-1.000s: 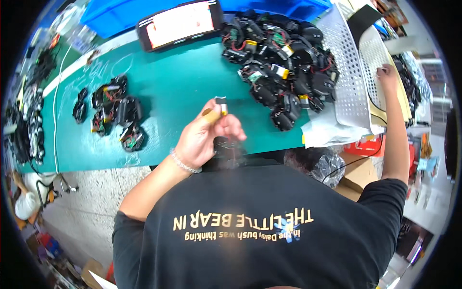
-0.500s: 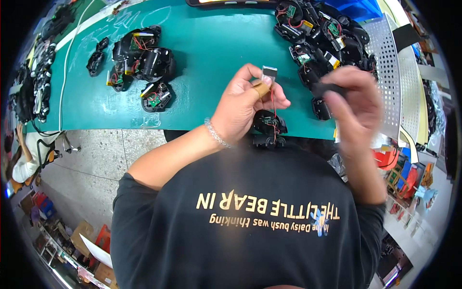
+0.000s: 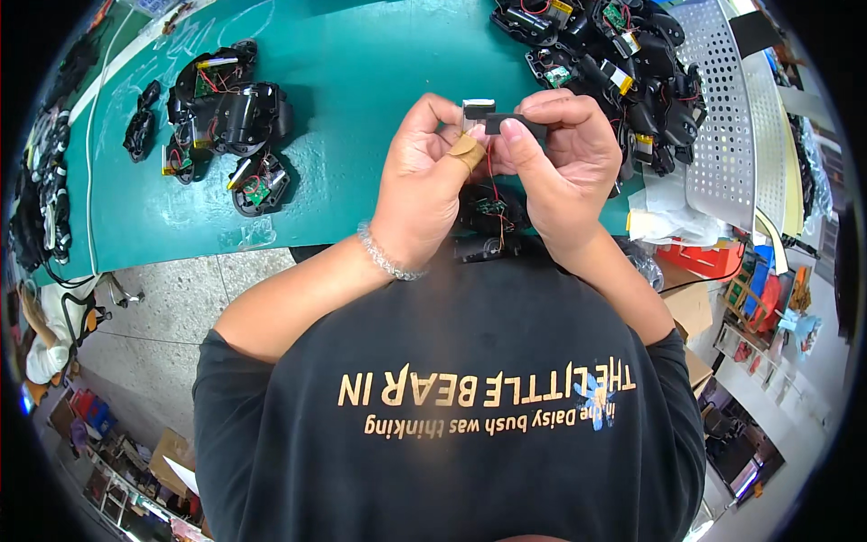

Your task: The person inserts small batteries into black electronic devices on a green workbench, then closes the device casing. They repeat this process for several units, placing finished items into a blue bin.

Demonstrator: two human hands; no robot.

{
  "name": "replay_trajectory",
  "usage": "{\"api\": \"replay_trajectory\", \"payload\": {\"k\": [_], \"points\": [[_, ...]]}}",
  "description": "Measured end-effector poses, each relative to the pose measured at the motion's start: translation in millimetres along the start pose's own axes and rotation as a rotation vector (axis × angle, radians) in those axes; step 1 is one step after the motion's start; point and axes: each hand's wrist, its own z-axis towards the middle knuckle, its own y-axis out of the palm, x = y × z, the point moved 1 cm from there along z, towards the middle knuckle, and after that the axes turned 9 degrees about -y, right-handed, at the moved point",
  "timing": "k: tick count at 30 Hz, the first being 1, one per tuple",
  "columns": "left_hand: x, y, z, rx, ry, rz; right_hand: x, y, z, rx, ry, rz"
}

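Observation:
My left hand (image 3: 420,176), with a tan wrap round its thumb, pinches a small flat silver pouch battery (image 3: 479,105) that has a black patch on its face. Fingers and thumb of my right hand (image 3: 576,172) close on a thin black pad (image 3: 497,120), its end overlapping or touching the battery's right edge. Red wire (image 3: 492,172) runs down from the battery to a black plastic housing (image 3: 483,210) with a green circuit board, lying at the table's near edge below my hands. The housing is partly hidden by my right hand.
On the green table (image 3: 361,54), several black housings with batteries and boards form a left group (image 3: 226,117) and a larger pile (image 3: 623,72) at the far right. A perforated metal tray (image 3: 722,117) stands beside that pile. A white cable (image 3: 86,154) crosses the left side.
My right hand has come left from beside the right pile, bringing the black pad to the battery. My left hand still holds the battery. The whole view has shifted slightly.

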Motion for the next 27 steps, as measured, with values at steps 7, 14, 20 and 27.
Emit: {"api": "replay_trajectory", "payload": {"k": [7,14,20,27], "points": [[-4.4,-4.8,2.7,-0.061,0.072,-0.004,6.3,1.9,1.5,-0.039,-0.095,-0.053],[-3.2,-1.1,1.9,-0.036,0.087,0.022,5.7,3.2,1.6,-0.014,-0.068,-0.066],[-1.6,-0.3,1.8,-0.049,0.077,0.016,5.4,4.1,0.6,-0.003,-0.017,-0.077],[-3.8,-4.3,0.7,0.033,0.164,0.214,8.7,2.0,1.3,-0.043,-0.091,-0.14]]}}
